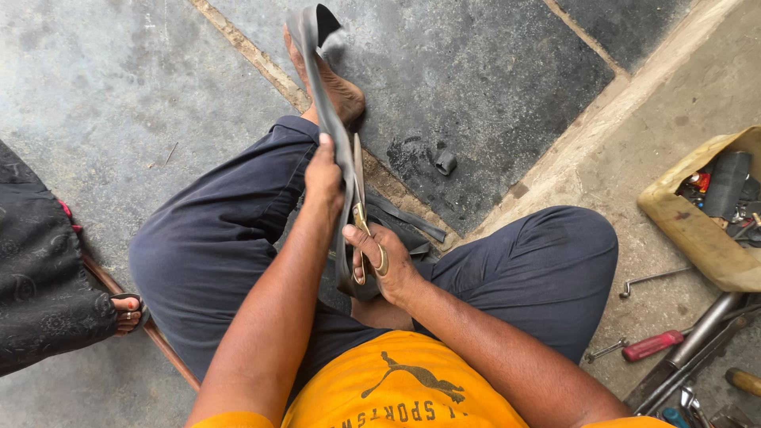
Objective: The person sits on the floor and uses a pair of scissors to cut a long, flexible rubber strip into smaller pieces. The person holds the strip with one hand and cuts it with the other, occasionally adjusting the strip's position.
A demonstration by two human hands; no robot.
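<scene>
A long strip of black rubber inner tube (323, 95) runs from my bare foot (339, 93), which pins its far end, back toward my lap. My left hand (323, 176) grips the strip near its middle and holds it taut. My right hand (382, 265) has its fingers through the brass-coloured handles of a pair of scissors (361, 212), whose blades lie along the rubber just beside my left hand. Cut rubber strips (408, 215) lie on the floor between my legs.
A small rubber scrap (445, 162) lies on the dark stone floor. At right stand a tan box of tools (701, 230), a bent hex key (652, 279), a red-handled screwdriver (652, 345) and metal tools. Another person's sandalled foot (127, 311) and dark garment are at left.
</scene>
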